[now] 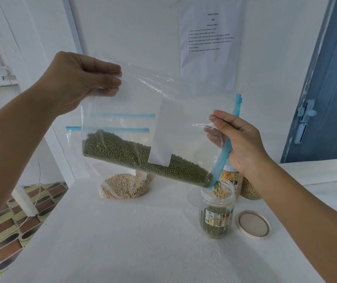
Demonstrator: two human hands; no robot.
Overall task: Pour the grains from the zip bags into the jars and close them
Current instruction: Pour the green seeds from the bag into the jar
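Observation:
I hold a clear zip bag (143, 103) of green mung beans (143, 158) tilted over an open plastic jar (216, 209). My left hand (81, 80) pinches the bag's raised bottom corner. My right hand (237, 139) grips the bag by its blue zip edge, whose low corner sits right above the jar's mouth. The jar holds some green beans. Its tan lid (253, 224) lies on the table to the right of it.
A second zip bag of pale beans (124, 186) stands behind on the white table (122, 242). Two filled jars (231, 178) stand behind the open jar, partly hidden by my right arm. Patterned floor shows at the left, a blue door at the right.

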